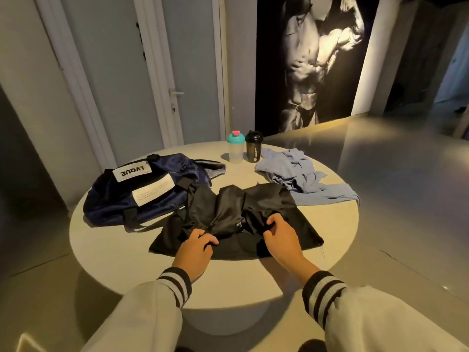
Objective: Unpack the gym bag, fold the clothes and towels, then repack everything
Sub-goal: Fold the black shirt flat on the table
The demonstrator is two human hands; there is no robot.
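Fold step | black garment at table centre, long axis 9–3 | my left hand and right hand each pinch its near edge | bag at 10, nearer my left hand.

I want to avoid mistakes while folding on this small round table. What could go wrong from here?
1. The left hand and right hand grip the black garment where it is bunched, so a fold now may trap creases.
2. The blue garment reaches the edge of the table; a nudge could drag it off.
3. The black shaker stands beside the blue garment; pulling that cloth might tip it.
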